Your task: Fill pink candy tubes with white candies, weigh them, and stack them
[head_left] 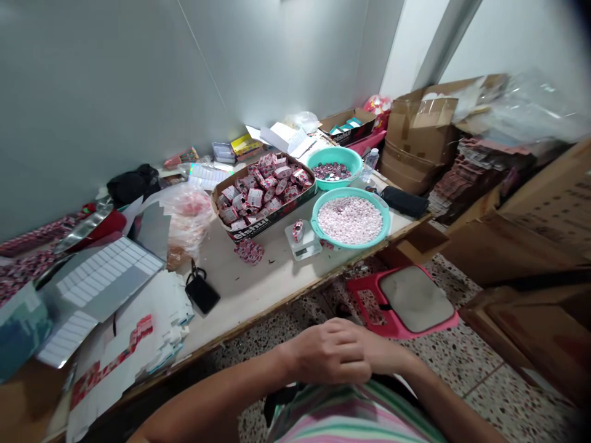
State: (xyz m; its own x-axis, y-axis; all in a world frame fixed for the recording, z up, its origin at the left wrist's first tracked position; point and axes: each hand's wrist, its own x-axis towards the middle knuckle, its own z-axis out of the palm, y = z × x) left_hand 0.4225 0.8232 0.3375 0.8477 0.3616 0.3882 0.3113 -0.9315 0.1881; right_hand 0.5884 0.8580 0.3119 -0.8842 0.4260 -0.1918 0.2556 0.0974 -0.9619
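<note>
Two bare hands are clasped together at the waist, with nothing seen held in them. The fingers of the left hand [330, 351] are curled closed over the right hand [390, 357], whose own fingers are hidden, so their state cannot be told. Both hands are held just back from the edge of a long counter [240, 301] and touch nothing on it. A black pouch [202, 294] with a short strap is placed nearest them. Beyond it, one red-and-white packet [298, 231] is set on a digital kitchen scale [302, 243], just beside a teal basin [351, 240] heaped with pale pink round pieces. A cardboard tray [263, 221] of red-and-white packets and a smaller teal bowl [333, 157] of dark round pieces are placed farther along. Flattened white printed cartons [133, 326] are piled to the left, and a pink stool [401, 301] stands on the terrazzo floor [508, 394] to the right.
</note>
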